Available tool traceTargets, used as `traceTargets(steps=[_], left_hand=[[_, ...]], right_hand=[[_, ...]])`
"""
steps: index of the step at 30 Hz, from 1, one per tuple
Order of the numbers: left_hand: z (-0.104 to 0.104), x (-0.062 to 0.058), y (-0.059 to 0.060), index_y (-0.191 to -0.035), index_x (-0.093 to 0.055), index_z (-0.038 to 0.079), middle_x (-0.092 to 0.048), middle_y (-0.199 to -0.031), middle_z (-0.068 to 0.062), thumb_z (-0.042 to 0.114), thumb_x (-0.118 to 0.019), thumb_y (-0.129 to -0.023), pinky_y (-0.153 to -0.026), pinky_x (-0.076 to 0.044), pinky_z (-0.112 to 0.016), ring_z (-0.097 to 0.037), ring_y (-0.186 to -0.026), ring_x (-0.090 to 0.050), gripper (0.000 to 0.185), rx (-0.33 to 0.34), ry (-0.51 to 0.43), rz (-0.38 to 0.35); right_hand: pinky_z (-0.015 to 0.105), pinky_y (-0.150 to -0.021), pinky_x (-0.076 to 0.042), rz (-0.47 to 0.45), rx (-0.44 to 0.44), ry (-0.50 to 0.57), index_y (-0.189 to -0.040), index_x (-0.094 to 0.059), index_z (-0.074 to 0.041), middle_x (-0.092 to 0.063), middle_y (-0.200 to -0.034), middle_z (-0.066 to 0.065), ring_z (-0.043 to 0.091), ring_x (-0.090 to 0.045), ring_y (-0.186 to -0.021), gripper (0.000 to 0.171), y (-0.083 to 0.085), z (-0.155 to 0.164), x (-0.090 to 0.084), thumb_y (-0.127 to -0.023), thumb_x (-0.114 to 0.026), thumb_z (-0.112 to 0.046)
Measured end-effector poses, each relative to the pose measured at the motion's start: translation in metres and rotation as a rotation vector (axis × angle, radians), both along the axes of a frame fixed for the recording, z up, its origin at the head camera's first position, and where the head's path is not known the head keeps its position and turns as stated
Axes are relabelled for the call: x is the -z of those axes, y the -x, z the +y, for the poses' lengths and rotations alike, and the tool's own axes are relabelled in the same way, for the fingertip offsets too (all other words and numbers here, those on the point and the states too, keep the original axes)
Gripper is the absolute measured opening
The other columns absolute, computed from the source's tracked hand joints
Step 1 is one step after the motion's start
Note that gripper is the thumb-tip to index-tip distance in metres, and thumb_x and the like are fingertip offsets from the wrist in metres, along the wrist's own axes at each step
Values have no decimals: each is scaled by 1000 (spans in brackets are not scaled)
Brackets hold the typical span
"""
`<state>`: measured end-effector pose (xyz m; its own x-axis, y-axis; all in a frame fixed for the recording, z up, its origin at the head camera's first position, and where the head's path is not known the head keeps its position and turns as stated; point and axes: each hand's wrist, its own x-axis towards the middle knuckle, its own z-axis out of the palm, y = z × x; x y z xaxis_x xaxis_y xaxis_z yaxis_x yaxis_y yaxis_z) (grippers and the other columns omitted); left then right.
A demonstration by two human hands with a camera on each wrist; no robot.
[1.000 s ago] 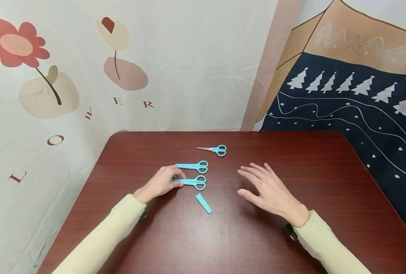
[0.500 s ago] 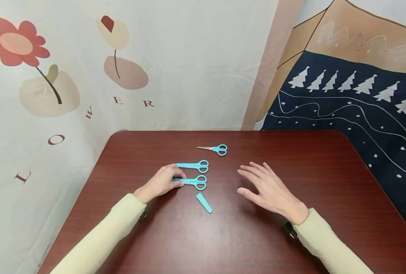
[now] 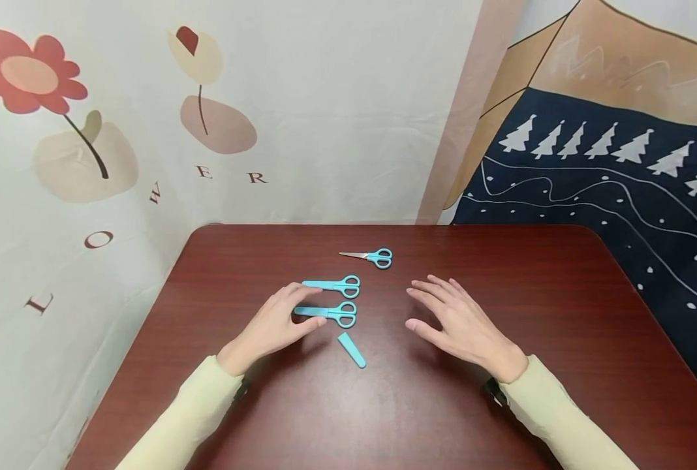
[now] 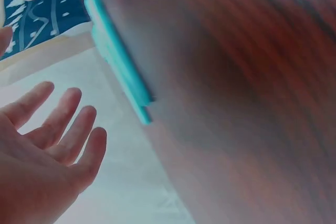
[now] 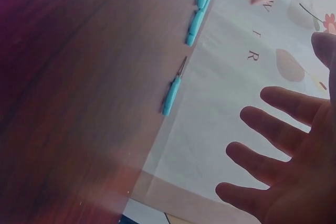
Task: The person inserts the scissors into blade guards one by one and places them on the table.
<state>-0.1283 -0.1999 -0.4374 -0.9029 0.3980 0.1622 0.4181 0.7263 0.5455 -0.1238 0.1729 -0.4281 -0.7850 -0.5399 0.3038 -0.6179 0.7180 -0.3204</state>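
Head view, from the left: my left hand (image 3: 269, 321) lies flat with fingers straight and spread, holding nothing, its fingertips just beside the sheathed tip of the nearer capped scissors (image 3: 327, 313). They rest on the dark red table (image 3: 384, 411), parallel to a second capped pair (image 3: 333, 285) just behind. I judge them light, stiff and a little slick in their plastic sheath; the handle rings look like the safest place to hold, since a sheath might slide off. A loose blue blade cover (image 3: 351, 349) lies nearer me, and bare-bladed scissors (image 3: 367, 256) sit farther back. My right hand (image 3: 457, 321) hovers loosely spread and empty, well apart from them. The tabletop looks smooth and hard. Printed cloths hang behind: flowers left, pine trees right.
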Motion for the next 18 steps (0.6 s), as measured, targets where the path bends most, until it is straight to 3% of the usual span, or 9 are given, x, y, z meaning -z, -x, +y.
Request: traceTargets(steps=[9,18], left_hand=[[2,-16,-19,-146,-57,15,-54,-148,-2,41,-75,-94,-108,-39,-58,-27,-136,-50,61,-58,-107,68],[-5,-23,-34,-156,-46,20,-43,-160,-6,37,-76,-93,-112,-30,-65,-30,-148,-37,71,-136,-164,101]], right_hand=[[62,-118,-28,-35,9,-18,-147,-59,-11,-52,-154,8,37,-41,-146,66,11,-11,-3,-99,-63,-56],[67,-116,-26,-102,17,-105,-155,-50,-14,-40,-163,10,39,-31,-152,75,40,-33,-4,-98,-58,-63]])
